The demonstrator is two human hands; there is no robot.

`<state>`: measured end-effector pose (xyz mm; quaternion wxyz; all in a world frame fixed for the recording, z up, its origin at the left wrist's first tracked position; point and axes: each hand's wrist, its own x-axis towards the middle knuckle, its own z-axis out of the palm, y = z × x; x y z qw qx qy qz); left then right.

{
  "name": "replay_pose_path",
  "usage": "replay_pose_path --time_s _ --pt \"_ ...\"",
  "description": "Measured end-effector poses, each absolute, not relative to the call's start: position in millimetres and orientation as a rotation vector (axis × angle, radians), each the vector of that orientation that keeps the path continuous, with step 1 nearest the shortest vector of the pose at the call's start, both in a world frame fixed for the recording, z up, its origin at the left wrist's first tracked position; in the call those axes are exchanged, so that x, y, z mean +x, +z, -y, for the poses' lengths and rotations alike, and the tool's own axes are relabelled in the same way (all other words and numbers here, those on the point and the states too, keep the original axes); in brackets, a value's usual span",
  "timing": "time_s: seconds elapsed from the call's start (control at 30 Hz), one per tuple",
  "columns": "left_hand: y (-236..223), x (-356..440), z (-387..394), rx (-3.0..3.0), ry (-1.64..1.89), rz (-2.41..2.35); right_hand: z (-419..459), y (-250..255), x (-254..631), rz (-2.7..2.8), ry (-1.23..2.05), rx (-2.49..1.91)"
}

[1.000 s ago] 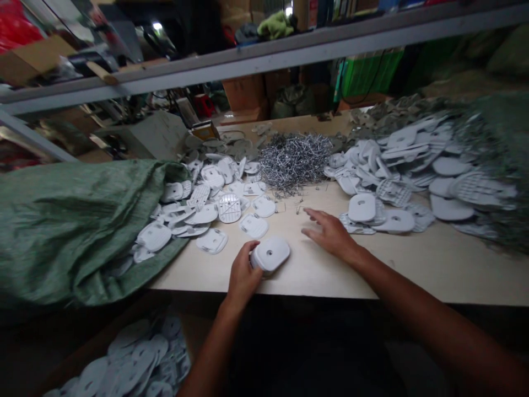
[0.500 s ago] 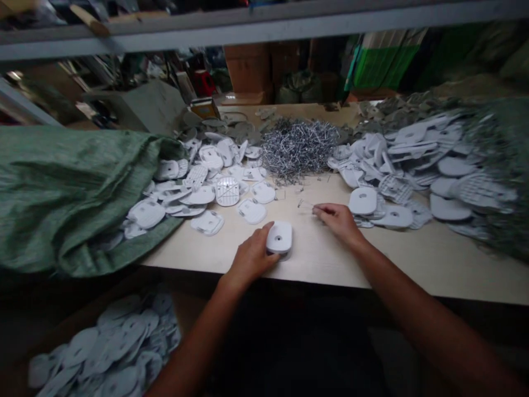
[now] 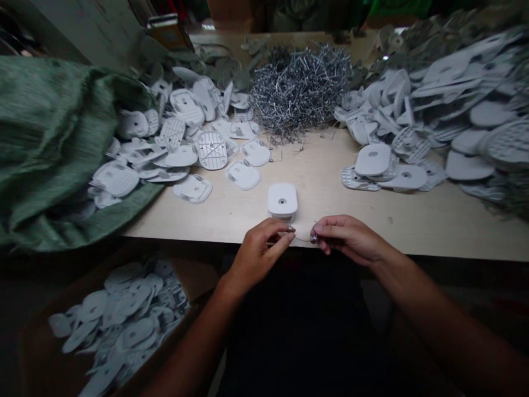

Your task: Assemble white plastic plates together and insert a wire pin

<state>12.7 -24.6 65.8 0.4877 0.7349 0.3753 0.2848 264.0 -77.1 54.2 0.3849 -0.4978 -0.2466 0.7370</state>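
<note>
With the left hand, now off the white rounded-square plastic plate just beyond on the pale wooden bench, pinches a thin silvery metal wire; with the right hand, pinches its coil, seemingly committing both to it.

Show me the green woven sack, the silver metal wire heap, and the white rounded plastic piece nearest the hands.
Green woven sack (image 3: 53, 149): head view, creased side.
Silver metal wire heap (image 3: 301, 91): head view, middle.
White rounded plastic piece (image 3: 282, 193): head view, top face.
</note>
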Motion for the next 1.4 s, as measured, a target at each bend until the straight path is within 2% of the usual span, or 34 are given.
replay_pose_path --time_s 0.2,0.63,1.4 --pt "51 4 33 1.648 0.615 -1.006 76 42 239 0.471 1.841 -1.186" --pt "35 -9 16 1.536 0.518 -1.130 70 22 209 0.779 1.553 -1.396" --pt "30 -9 1 1.749 0.506 -1.134 60 22 209 0.655 1.611 -1.418"
